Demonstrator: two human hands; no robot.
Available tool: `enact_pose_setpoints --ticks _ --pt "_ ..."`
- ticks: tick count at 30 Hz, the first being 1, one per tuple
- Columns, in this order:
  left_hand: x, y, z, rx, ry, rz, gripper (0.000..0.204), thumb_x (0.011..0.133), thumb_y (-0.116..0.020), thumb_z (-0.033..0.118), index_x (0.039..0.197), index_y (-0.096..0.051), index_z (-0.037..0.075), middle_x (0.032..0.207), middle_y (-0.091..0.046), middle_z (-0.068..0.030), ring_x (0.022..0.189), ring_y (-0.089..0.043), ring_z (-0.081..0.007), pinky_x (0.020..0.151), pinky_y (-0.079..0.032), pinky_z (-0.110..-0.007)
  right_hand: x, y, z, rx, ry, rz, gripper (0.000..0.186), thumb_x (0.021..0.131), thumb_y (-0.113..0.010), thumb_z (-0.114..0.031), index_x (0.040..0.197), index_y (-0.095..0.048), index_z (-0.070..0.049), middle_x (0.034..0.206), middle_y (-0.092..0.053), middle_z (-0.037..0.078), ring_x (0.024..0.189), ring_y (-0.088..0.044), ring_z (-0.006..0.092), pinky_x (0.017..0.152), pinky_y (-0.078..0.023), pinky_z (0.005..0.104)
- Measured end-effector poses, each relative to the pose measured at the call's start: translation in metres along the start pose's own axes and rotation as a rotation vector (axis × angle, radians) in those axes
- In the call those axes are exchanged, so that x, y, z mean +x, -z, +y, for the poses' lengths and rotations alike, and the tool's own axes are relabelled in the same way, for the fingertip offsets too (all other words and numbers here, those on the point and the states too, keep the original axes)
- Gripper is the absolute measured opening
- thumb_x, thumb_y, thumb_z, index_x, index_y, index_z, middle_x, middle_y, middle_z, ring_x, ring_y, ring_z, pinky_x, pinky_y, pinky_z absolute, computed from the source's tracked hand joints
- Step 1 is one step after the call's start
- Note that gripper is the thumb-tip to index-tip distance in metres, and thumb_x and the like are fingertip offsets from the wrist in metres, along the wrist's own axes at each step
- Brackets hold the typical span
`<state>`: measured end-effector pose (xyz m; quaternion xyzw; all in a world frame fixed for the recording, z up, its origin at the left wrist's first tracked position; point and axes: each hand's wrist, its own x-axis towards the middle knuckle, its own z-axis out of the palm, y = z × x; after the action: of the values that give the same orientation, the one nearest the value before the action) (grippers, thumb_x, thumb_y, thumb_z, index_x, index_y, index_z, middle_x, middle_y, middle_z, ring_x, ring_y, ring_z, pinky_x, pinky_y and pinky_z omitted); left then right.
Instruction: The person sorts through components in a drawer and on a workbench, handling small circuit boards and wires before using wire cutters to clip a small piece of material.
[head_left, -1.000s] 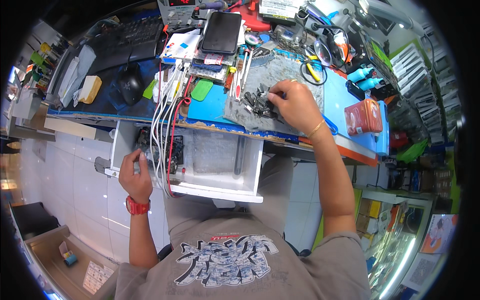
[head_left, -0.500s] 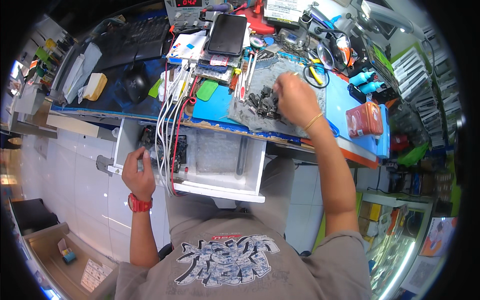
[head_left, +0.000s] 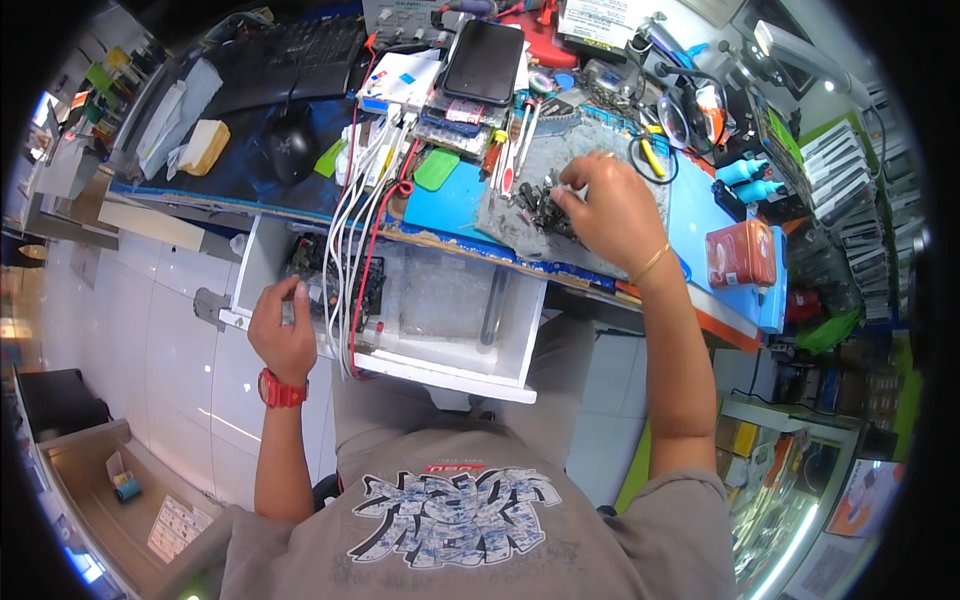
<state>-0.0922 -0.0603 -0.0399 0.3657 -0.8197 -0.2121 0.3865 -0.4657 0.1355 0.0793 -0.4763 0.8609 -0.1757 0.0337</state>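
Note:
My right hand (head_left: 612,208) reaches over a grey work mat (head_left: 535,150), its thumb and fingers pinched together at the edge of a heap of small dark parts (head_left: 541,207). Any piece between those fingertips is too small or too hidden to name. At the left side of the pulled-out white drawer (head_left: 450,372), my left hand (head_left: 282,328) is raised with its fingers bent in toward the thumb. What it holds, if anything, does not show. Dark circuit boards (head_left: 368,290) and a clear plastic tray (head_left: 440,295) lie in the drawer.
White cables (head_left: 345,240) and a red wire hang over the bench edge into the drawer. A black phone (head_left: 483,62) tops a stack behind the mat. Screwdrivers (head_left: 515,145), yellow-handled pliers (head_left: 653,155), a red tin (head_left: 740,253) and light-blue bottles (head_left: 745,172) stand around.
The whole view has shifted slightly, so the bench appears further right. My right hand has come lower and closer to the heap of parts. My left hand stays by the drawer.

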Motion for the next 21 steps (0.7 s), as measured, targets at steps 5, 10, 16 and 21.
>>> enact_pose_setpoints --ticks 5,10,16,21 --pt "0.005 -0.002 0.002 0.031 -0.039 -0.013 0.013 0.098 -0.070 0.010 0.106 -0.074 0.000 0.092 -0.073 -0.0127 0.082 -0.072 -0.0288 0.073 -0.055 -0.038 -0.015 -0.009 -0.014 -0.103 -0.013 -0.034 0.024 0.088 -0.079 -0.022 0.099 -0.076 -0.001 0.106 -0.071 0.022 0.098 -0.070 0.0417 0.086 -0.056 0.0496" --pt "0.005 -0.003 0.002 0.048 -0.023 0.002 0.014 0.098 -0.070 0.012 0.107 -0.075 0.002 0.094 -0.074 -0.0121 0.084 -0.073 -0.0279 0.075 -0.055 -0.037 -0.015 -0.018 -0.003 -0.099 0.039 -0.004 0.019 0.090 -0.075 -0.019 0.096 -0.075 -0.001 0.099 -0.070 0.021 0.094 -0.070 0.0422 0.083 -0.056 0.0506" --pt "0.005 -0.002 0.001 0.044 -0.036 -0.007 0.015 0.099 -0.070 0.014 0.106 -0.075 0.003 0.096 -0.075 -0.0118 0.085 -0.072 -0.0283 0.076 -0.055 -0.037 -0.024 -0.034 0.009 -0.243 0.142 0.249 0.017 0.097 -0.061 -0.013 0.087 -0.067 0.000 0.094 -0.069 0.021 0.088 -0.070 0.0421 0.079 -0.056 0.0516" --pt "0.005 -0.002 0.003 0.048 -0.038 -0.008 0.015 0.099 -0.070 0.014 0.106 -0.075 0.003 0.095 -0.075 -0.0119 0.084 -0.072 -0.0286 0.076 -0.055 -0.037 -0.022 -0.023 0.035 0.114 -0.124 0.299 0.020 0.101 -0.062 -0.017 0.096 -0.070 0.000 0.097 -0.072 0.020 0.082 -0.070 0.0336 0.073 -0.056 0.0449"
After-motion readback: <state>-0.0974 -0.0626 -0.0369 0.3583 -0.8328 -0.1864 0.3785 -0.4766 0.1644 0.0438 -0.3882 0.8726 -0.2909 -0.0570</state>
